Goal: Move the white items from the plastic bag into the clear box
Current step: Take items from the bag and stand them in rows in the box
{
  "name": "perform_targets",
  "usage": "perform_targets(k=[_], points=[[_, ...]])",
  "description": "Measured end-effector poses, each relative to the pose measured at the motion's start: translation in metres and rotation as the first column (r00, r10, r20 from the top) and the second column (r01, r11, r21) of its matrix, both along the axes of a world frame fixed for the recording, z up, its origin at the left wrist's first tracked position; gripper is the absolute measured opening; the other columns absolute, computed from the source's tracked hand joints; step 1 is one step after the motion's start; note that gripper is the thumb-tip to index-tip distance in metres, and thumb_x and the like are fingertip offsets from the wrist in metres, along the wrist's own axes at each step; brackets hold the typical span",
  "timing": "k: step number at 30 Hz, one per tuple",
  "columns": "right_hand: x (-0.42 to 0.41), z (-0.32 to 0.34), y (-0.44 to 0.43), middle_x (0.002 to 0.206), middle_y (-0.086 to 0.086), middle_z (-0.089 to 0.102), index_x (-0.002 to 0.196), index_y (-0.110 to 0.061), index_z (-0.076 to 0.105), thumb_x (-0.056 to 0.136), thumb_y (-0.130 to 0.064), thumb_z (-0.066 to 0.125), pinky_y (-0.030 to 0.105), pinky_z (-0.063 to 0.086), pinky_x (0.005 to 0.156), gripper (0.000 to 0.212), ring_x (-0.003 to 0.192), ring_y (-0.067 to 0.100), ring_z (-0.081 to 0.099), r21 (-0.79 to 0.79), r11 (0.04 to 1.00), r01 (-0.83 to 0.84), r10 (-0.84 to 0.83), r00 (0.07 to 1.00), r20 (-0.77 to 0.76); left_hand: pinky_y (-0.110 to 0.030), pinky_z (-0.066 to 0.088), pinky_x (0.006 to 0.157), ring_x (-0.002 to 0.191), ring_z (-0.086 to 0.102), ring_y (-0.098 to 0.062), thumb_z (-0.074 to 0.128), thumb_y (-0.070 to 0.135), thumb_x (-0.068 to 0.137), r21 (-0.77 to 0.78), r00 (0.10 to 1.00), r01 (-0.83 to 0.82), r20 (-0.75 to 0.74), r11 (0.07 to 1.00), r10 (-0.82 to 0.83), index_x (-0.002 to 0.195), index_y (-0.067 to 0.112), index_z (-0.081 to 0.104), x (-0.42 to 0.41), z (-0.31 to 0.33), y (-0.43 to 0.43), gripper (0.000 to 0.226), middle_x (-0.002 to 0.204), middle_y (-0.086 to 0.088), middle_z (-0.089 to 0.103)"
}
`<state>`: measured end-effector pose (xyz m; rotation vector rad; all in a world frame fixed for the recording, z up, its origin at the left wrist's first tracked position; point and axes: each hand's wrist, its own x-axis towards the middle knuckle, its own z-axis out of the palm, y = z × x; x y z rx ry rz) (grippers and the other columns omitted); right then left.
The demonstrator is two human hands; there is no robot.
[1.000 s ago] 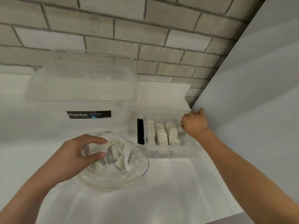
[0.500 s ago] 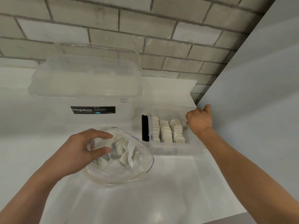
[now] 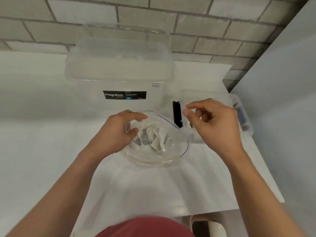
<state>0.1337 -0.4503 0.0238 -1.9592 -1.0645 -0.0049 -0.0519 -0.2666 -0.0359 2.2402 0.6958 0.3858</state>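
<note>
1. White countertop (image 3: 51,151) seen from above, backed by a grey brick wall (image 3: 196,24), with a pale panel (image 3: 282,82) on the right.
2. Plastic bag (image 3: 164,151) lay open on the counter at centre, blue line along its mouth, rim rounded out like a bowl.
3. White items (image 3: 154,141) piled loosely inside the bag, flat pieces tilted at mixed angles; exact count not readable.
4. Left hand (image 3: 118,132) rested at the bag's left rim, thumb and fingers curled over and pinching the clear plastic edge.
5. Right hand (image 3: 215,124) hovered above the near left part of the clear box (image 3: 242,117), index finger and thumb brought close together, other fingers curled; held item, if any, not discernible.
6. Clear box sat just right of the bag, near the pale panel, mostly hidden under the right hand; contents not visible.
7. Black part (image 3: 177,114) stood upright at the box's left end, beside the bag's mouth.
8. Large lidded tub (image 3: 119,65) labelled "Megabox" stood behind the bag, against the wall.
9. Red clothing (image 3: 145,227) filled the bottom edge.
</note>
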Motion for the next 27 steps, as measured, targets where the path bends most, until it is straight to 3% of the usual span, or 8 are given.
perform_targets(k=[5, 8, 11, 14, 17, 21, 24, 27], points=[[-0.058, -0.041, 0.031, 0.078, -0.009, 0.072, 0.089, -0.026, 0.078, 0.087, -0.017, 0.071, 0.024, 0.053, 0.071, 0.012, 0.073, 0.009, 0.065, -0.317, 0.904, -0.285, 0.273, 0.958, -0.083, -0.007, 0.039, 0.071, 0.076, 0.053, -0.006, 0.071, 0.005, 0.08, 0.051, 0.997, 0.071, -0.033, 0.996, -0.07, 0.131, 0.038, 0.058, -0.009, -0.001, -0.002, 0.062, 0.114, 0.018, 0.06], [-0.063, -0.073, 0.051, 0.075, -0.004, 0.069, 0.086, -0.023, 0.076, 0.086, -0.011, 0.061, 0.036, 0.052, 0.068, 0.019, 0.076, 0.022, 0.062, -0.549, 0.794, -0.261, 0.313, 0.95, 0.002, -0.005, 0.038, 0.073, 0.078, 0.053, -0.009, 0.066, -0.003, 0.077, 0.045, 0.994, 0.103, -0.034, 0.994, -0.102, 0.136, 0.035, 0.055, -0.014, -0.003, -0.003, 0.071, 0.117, 0.014, 0.059], [-0.065, -0.092, 0.07, 0.073, -0.003, 0.056, 0.084, -0.02, 0.074, 0.088, -0.01, 0.055, 0.032, 0.039, 0.062, 0.022, 0.077, 0.028, 0.057, -0.658, 0.723, -0.21, 0.313, 0.949, 0.041, -0.006, 0.039, 0.076, 0.08, 0.055, -0.012, 0.064, -0.004, 0.075, 0.043, 0.991, 0.13, -0.026, 0.991, -0.129, 0.137, 0.035, 0.053, -0.017, -0.006, -0.004, 0.073, 0.119, 0.014, 0.059], [-0.07, -0.101, 0.085, 0.081, -0.002, 0.06, 0.076, -0.023, 0.069, 0.088, -0.025, 0.062, 0.03, 0.038, 0.064, 0.014, 0.081, 0.027, 0.06, -0.74, 0.642, -0.2, 0.277, 0.961, -0.019, -0.005, 0.038, 0.076, 0.082, 0.056, -0.013, 0.061, -0.004, 0.076, 0.04, 0.99, 0.141, -0.012, 0.989, -0.14, 0.137, 0.033, 0.053, -0.019, -0.01, -0.004, 0.072, 0.119, 0.014, 0.059], [-0.08, -0.111, 0.091, 0.084, -0.001, 0.057, 0.062, -0.026, 0.048, 0.085, -0.042, 0.069, 0.032, 0.041, 0.066, 0.034, 0.077, 0.025, 0.056, -0.797, 0.575, -0.185, 0.197, 0.977, -0.084, -0.007, 0.04, 0.077, 0.082, 0.057, -0.012, 0.061, -0.004, 0.076, 0.039, 0.989, 0.145, 0.003, 0.989, -0.145, 0.138, 0.031, 0.053, -0.019, -0.011, -0.005, 0.072, 0.119, 0.013, 0.059], [-0.089, -0.112, 0.091, 0.08, -0.002, 0.054, 0.061, -0.029, 0.042, 0.088, -0.035, 0.062, 0.032, 0.043, 0.066, 0.034, 0.077, 0.026, 0.056, -0.785, 0.606, -0.127, 0.09, 0.992, -0.09, -0.002, 0.036, 0.076, 0.079, 0.053, 0.002, 0.065, 0.0, 0.078, 0.034, 0.987, 0.162, 0.016, 0.986, -0.163, 0.139, 0.028, 0.053, -0.02, -0.013, -0.006, 0.068, 0.118, 0.012, 0.058], [-0.091, -0.107, 0.088, 0.085, 0.0, 0.056, 0.063, -0.031, 0.04, 0.088, -0.03, 0.058, 0.032, 0.041, 0.067, 0.031, 0.082, 0.03, 0.058, -0.745, 0.657, -0.112, 0.035, 0.992, -0.119, -0.002, 0.036, 0.076, 0.079, 0.054, -0.006, 0.066, 0.004, 0.08, 0.028, 0.988, 0.152, 0.025, 0.988, -0.152, 0.14, 0.03, 0.053, -0.02, -0.013, -0.001, 0.066, 0.119, 0.013, 0.058], [-0.091, -0.096, 0.082, 0.084, -0.002, 0.066, 0.074, -0.028, 0.058, 0.086, -0.026, 0.058, 0.033, 0.045, 0.068, 0.012, 0.085, 0.028, 0.062, -0.683, 0.722, -0.113, 0.057, 0.993, -0.104, -0.001, 0.036, 0.075, 0.077, 0.055, -0.009, 0.068, 0.006, 0.082, 0.028, 0.987, 0.157, 0.034, 0.987, -0.158, 0.139, 0.03, 0.053, -0.019, -0.012, 0.002, 0.064, 0.117, 0.013, 0.059]])
